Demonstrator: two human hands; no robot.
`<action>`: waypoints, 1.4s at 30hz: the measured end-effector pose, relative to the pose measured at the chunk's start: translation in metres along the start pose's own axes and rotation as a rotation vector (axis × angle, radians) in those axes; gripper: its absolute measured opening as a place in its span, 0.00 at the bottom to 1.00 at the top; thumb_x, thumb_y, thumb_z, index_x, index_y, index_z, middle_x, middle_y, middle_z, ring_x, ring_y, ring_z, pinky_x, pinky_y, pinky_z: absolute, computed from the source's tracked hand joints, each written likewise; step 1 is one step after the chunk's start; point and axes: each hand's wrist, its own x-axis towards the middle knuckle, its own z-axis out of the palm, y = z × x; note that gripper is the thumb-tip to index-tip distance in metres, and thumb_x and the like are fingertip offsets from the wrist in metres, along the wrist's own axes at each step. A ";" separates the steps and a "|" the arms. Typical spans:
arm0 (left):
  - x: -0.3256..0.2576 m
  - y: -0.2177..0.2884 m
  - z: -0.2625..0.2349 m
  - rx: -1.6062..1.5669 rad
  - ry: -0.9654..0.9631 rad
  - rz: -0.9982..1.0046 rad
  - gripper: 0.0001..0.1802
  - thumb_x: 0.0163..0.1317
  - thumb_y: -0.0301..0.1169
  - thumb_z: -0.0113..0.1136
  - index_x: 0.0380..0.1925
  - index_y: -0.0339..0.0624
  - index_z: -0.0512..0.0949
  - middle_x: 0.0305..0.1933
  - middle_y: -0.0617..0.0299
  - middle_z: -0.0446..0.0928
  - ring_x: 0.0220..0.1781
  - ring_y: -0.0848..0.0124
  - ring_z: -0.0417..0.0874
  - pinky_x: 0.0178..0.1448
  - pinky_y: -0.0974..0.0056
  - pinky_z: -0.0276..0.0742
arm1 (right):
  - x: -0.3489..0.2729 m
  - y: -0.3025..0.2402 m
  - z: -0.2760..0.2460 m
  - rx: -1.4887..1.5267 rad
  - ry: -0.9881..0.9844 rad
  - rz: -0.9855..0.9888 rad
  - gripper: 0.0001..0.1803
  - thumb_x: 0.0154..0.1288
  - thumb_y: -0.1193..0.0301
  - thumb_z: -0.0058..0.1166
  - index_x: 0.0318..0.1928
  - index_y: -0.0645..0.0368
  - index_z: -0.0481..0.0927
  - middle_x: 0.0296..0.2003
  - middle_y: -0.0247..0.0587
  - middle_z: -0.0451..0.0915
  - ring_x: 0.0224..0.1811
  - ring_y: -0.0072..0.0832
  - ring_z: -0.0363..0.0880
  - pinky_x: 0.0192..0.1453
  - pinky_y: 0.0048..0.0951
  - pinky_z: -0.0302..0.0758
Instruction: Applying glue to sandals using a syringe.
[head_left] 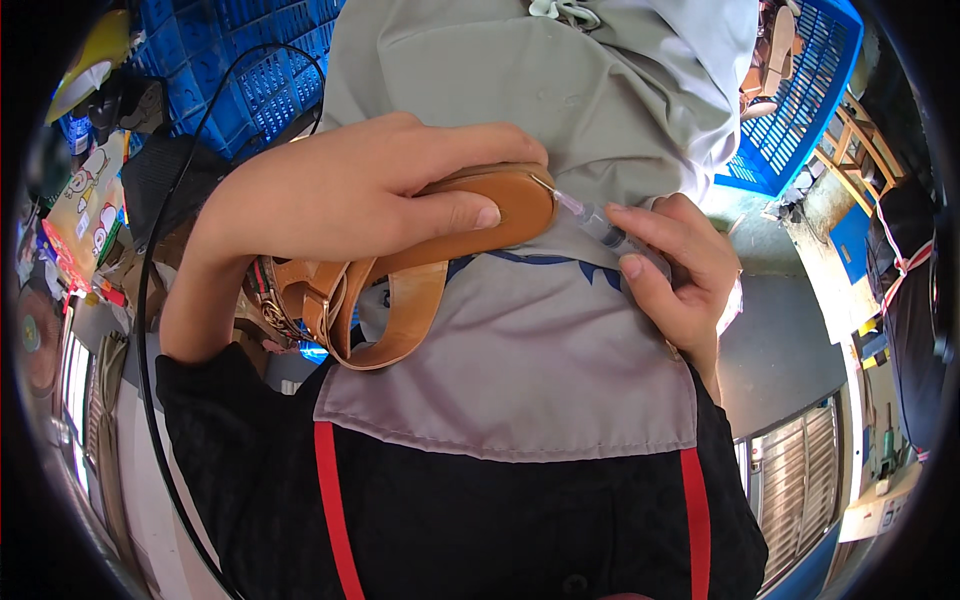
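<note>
Bright, even daylight, soft shadows, sharp centre, heavy fisheye bending and dark rim.

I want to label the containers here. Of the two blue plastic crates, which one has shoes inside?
The blue crate at the upper right: tan sandals show inside it. The blue crate at the upper left, behind the left hand, shows only lattice walls.

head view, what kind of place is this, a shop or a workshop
Probably a small shoe workshop. The left hand grips a tan leather strapped sandal, the right hand holds a clear plastic syringe at its edge, and blue plastic crates stand around.
</note>
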 end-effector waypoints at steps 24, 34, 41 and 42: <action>0.000 0.003 -0.003 -0.048 -0.038 -0.083 0.20 0.73 0.33 0.52 0.62 0.43 0.70 0.40 0.57 0.83 0.34 0.68 0.83 0.39 0.66 0.76 | -0.004 0.005 0.000 0.048 0.030 0.023 0.21 0.51 0.80 0.62 0.49 0.62 0.87 0.23 0.31 0.67 0.23 0.20 0.62 0.27 0.23 0.55; 0.000 0.004 -0.004 -0.063 -0.044 -0.100 0.20 0.74 0.35 0.53 0.62 0.42 0.70 0.44 0.56 0.83 0.40 0.69 0.83 0.45 0.66 0.77 | -0.004 0.005 -0.001 0.025 0.034 -0.024 0.21 0.50 0.82 0.60 0.48 0.64 0.87 0.22 0.32 0.66 0.23 0.20 0.61 0.27 0.24 0.54; 0.001 0.004 -0.005 -0.087 -0.056 -0.135 0.20 0.73 0.34 0.53 0.62 0.42 0.70 0.45 0.57 0.83 0.42 0.68 0.83 0.47 0.66 0.77 | -0.005 0.007 0.000 0.025 0.043 -0.039 0.21 0.50 0.81 0.61 0.49 0.64 0.86 0.22 0.32 0.65 0.22 0.20 0.60 0.26 0.24 0.53; 0.000 0.005 -0.004 -0.101 -0.055 -0.151 0.20 0.73 0.34 0.53 0.62 0.42 0.70 0.45 0.57 0.83 0.42 0.68 0.83 0.47 0.66 0.77 | -0.005 0.007 -0.002 0.018 0.028 -0.035 0.22 0.50 0.81 0.61 0.49 0.64 0.86 0.22 0.32 0.65 0.22 0.20 0.60 0.26 0.24 0.53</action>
